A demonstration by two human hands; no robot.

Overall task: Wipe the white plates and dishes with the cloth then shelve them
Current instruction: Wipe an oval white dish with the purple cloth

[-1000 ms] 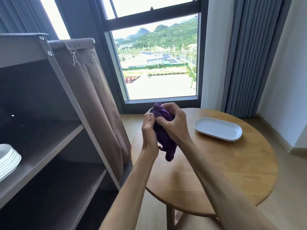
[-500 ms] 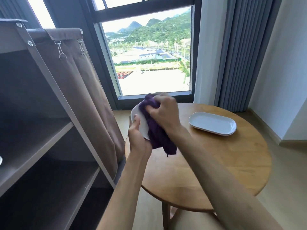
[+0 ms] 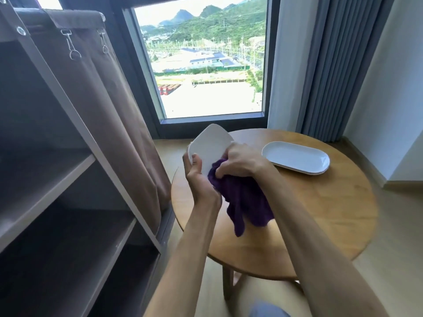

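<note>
My left hand [image 3: 198, 177] grips the lower edge of a white dish [image 3: 209, 146], held tilted up above the left side of the round wooden table [image 3: 320, 209]. My right hand [image 3: 242, 162] presses a bunched purple cloth [image 3: 242, 202] against the dish's lower part; the cloth's loose end hangs down over the table. Two stacked white oblong dishes [image 3: 296, 160] lie flat at the table's far right. The open shelf unit [image 3: 57, 179] stands to my left.
A brown fabric curtain [image 3: 109, 99] hangs on clips at the shelf unit's right side, close to the table. Behind the table are a large window [image 3: 206, 65], grey drapes [image 3: 332, 65] and a white wall at the right.
The cloth and my right hand have slid down the dish, baring its white upper face. The view has shifted right and down, so the plates stacked on the shelf are out of sight.
</note>
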